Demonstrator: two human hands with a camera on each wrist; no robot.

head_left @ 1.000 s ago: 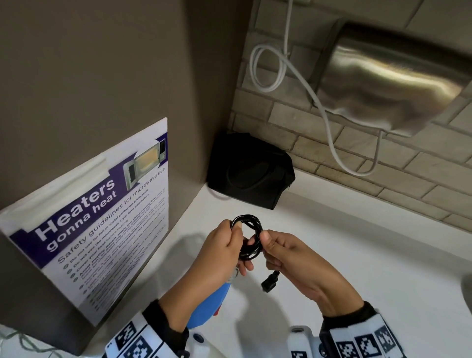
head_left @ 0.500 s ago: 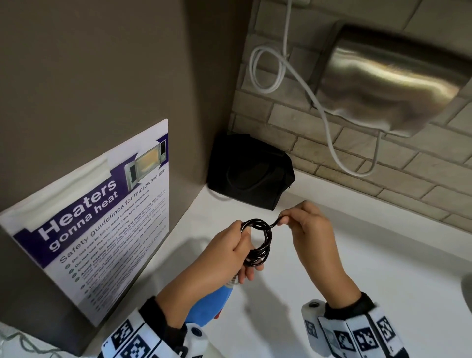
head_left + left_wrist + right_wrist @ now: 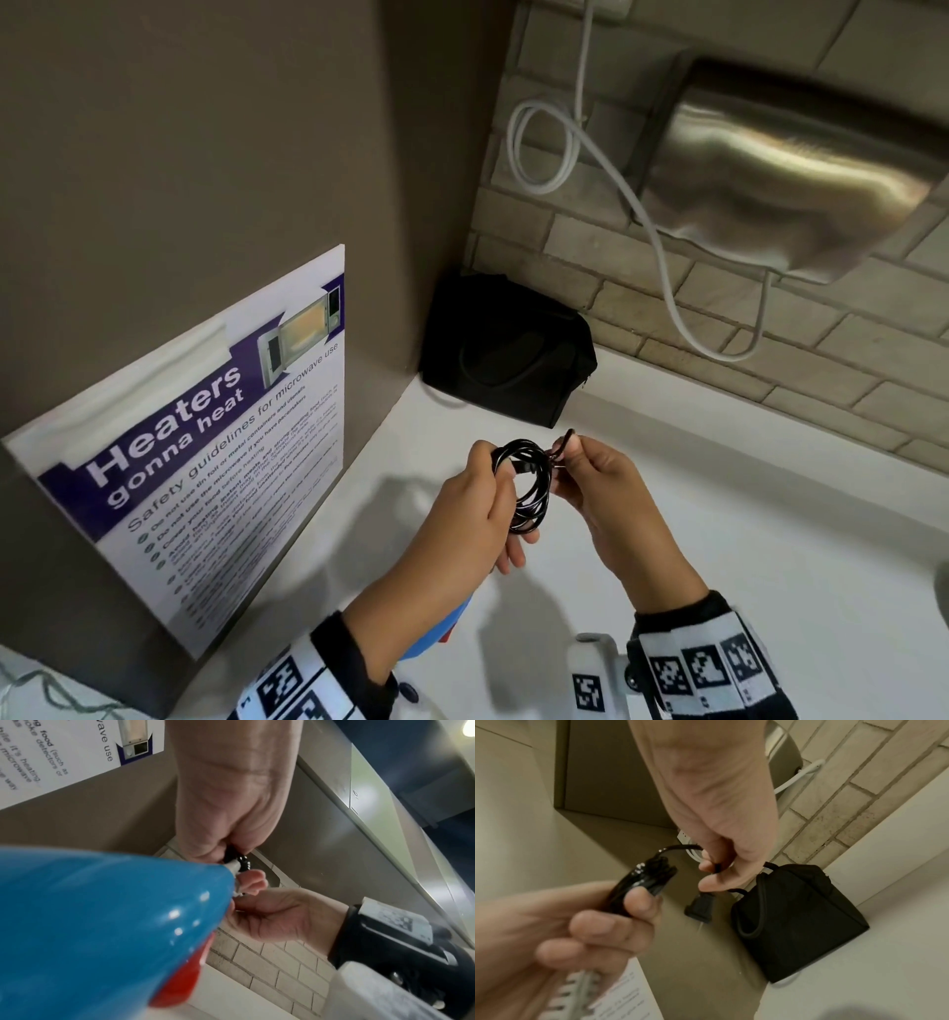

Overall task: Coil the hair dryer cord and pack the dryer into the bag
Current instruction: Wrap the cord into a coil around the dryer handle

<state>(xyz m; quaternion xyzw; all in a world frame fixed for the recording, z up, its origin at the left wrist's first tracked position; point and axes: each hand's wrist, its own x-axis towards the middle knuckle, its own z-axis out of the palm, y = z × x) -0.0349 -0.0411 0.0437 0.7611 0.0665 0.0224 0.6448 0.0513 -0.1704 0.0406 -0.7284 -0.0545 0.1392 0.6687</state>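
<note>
My left hand [image 3: 495, 493] grips a coil of black cord [image 3: 531, 488] above the white counter [image 3: 719, 514]. My right hand [image 3: 567, 460] pinches the cord's free end just right of the coil's top. In the right wrist view the plug [image 3: 700, 908] hangs below my right hand [image 3: 713, 870], and the coil [image 3: 639, 884] sits in my left hand [image 3: 582, 931]. The blue hair dryer [image 3: 452, 624] hangs under my left forearm; its body [image 3: 102, 923] fills the left wrist view. The black bag [image 3: 508, 354] stands in the corner behind, apart from both hands.
A microwave safety poster [image 3: 205, 437] hangs on the brown panel at left. A steel hand dryer [image 3: 791, 174] with a looped white cable [image 3: 544, 144] is mounted on the brick wall [image 3: 770, 334] above the counter's back edge.
My right hand has risen from the coil's lower right to its upper right, taking the cord's end and plug along. My left hand has kept the coil about where it was.
</note>
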